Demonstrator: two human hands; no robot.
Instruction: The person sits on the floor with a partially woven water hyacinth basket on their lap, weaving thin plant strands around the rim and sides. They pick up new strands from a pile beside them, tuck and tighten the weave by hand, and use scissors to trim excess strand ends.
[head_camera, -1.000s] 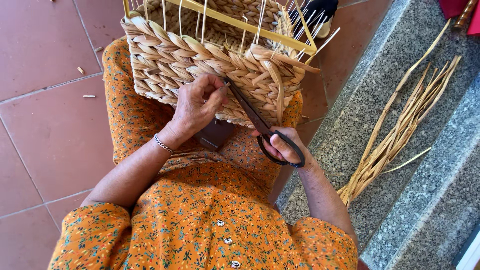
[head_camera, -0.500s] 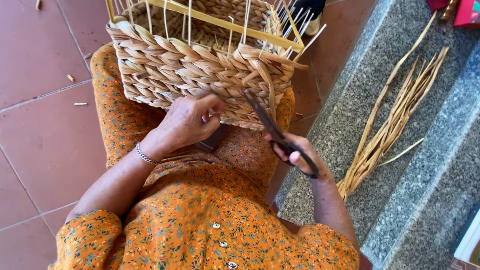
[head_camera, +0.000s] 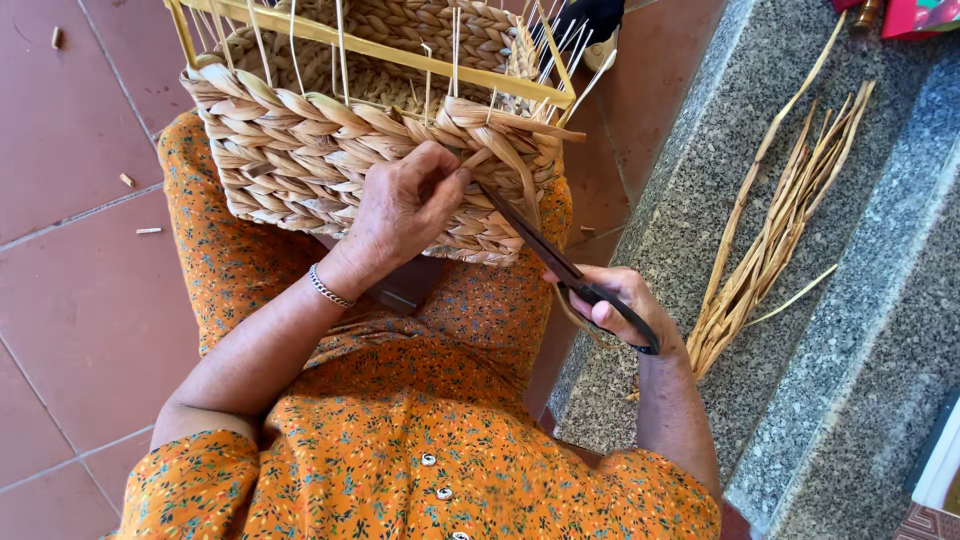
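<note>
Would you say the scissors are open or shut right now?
Shut, or nearly: the scissors' blades run as one dark line from the right hand to the basket.

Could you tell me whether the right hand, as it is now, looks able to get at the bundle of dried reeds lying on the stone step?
Probably not freely: the right hand grips scissors, though the reeds lie uncovered just beside it.

looks like a home porch or courtyard doing duty as a craft spot, reddish square-tiled floor (head_camera: 70, 300), speckled grey granite steps (head_camera: 840, 330), bundle of dried tan reed strips (head_camera: 780, 230) on them, half-woven straw basket (head_camera: 340, 150) on a lap
</note>
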